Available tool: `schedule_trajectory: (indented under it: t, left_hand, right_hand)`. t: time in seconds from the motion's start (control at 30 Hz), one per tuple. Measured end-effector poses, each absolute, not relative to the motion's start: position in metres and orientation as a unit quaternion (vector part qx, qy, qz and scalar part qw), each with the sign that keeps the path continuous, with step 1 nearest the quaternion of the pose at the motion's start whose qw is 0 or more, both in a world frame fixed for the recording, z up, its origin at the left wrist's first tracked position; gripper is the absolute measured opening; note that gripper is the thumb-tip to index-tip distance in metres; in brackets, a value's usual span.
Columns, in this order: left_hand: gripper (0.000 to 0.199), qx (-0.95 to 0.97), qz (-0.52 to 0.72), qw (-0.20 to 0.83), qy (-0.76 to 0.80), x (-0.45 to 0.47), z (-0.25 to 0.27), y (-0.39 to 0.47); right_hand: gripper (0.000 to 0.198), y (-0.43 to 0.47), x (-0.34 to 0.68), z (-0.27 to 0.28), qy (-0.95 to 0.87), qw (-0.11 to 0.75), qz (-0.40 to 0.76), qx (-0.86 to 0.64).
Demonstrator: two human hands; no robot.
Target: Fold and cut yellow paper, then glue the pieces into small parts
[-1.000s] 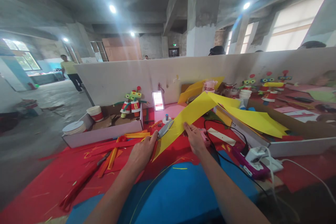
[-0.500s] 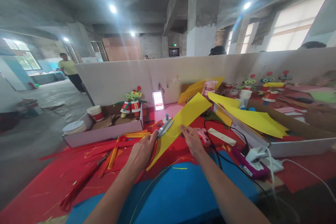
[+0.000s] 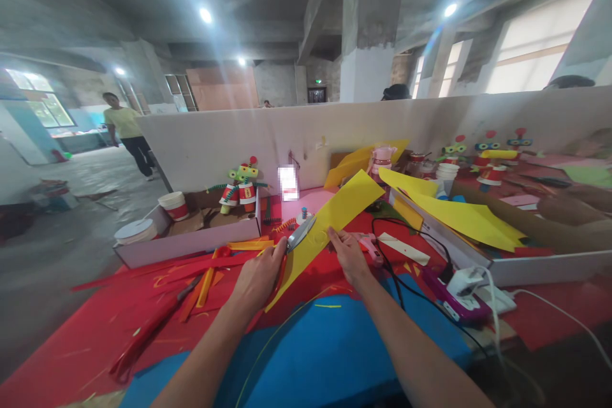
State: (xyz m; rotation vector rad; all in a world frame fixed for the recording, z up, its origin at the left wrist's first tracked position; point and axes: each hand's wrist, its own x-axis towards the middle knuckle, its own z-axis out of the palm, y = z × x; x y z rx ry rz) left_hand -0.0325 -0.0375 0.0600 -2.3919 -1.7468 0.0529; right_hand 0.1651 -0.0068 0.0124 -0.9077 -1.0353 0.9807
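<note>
My left hand [image 3: 261, 275] is closed round the red handles of a pair of scissors [image 3: 300, 237]. The blades point up and to the right, lying at the left edge of a long yellow sheet [image 3: 345, 205]. Pinched at its right edge by my right hand [image 3: 350, 255], the sheet slants from lower left to upper right above the table. A thin curled yellow strip shows near the blades. Just right of my right hand lies a pink glue gun [image 3: 371, 248]. Red and orange strips [image 3: 205, 287] lie left of my left hand.
At left, a low box [image 3: 191, 243] holds paper cups and figures. Another box [image 3: 521, 268] at right carries yellow sheets. A purple power strip [image 3: 456, 296] and cables lie at right; a second pair of scissors [image 3: 153, 331] lies at left. A person [image 3: 128, 131] stands beyond the partition [image 3: 215, 131].
The person in the background has moved slightly left and forward. My hands, the scissors and the yellow sheet have barely shifted.
</note>
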Motion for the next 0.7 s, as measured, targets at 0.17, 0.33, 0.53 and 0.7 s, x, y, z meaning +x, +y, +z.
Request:
schedule_trajectory:
  t: [0.17,0.33,0.53,0.7]
  left_hand:
    - [0.056,-0.805,0.018,0.085,-0.587,-0.032,0.06,-0.038]
    - [0.056,-0.808,0.02,0.086,-0.582,-0.032,0.062,-0.039]
    - [0.055,-0.813,0.043,0.08,-0.575,-0.033,0.066,-0.037]
    - [0.056,-0.816,0.037,0.08,-0.571,-0.033,0.063,-0.036]
  right_hand:
    - [0.047,-0.005,0.165,0.009,-0.454,0.669,0.431,-0.402]
    - [0.043,-0.002,0.166,0.009,-0.44,0.674,0.453,-0.383]
    - [0.04,-0.002,0.181,0.018,-0.401,0.721,0.437,-0.359]
    - [0.048,-0.001,0.185,0.017,-0.388,0.714,0.43,-0.392]
